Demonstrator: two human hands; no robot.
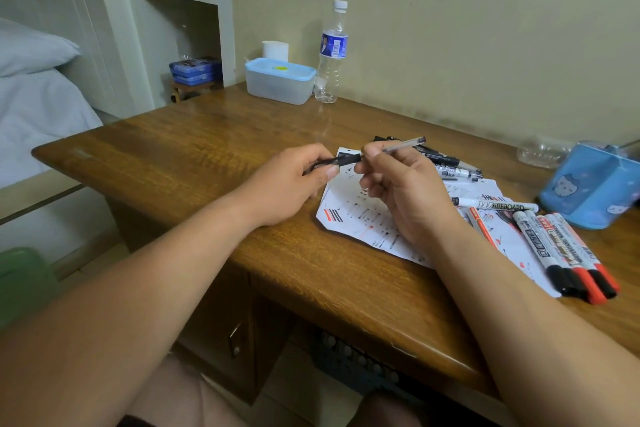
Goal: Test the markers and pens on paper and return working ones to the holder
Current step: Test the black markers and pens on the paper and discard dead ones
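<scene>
My right hand [398,187] pinches a clear-barrelled pen [403,144] above the scribbled test paper [367,218]. My left hand [294,184] pinches the pen's black cap [341,160], whose open end meets the pen's tip. Several whiteboard markers [568,253] with black and red caps lie on the paper's right part. A single white marker [495,205] lies crosswise above them. More pens [450,163] are piled behind my right hand. The blue holder [588,187] stands at the right edge of the desk.
A clear lidded box [280,81], a water bottle [332,52] and a white roll [275,50] stand at the back of the wooden desk [207,149]. A crumpled clear plastic piece [542,152] lies near the holder. A bed is at the left.
</scene>
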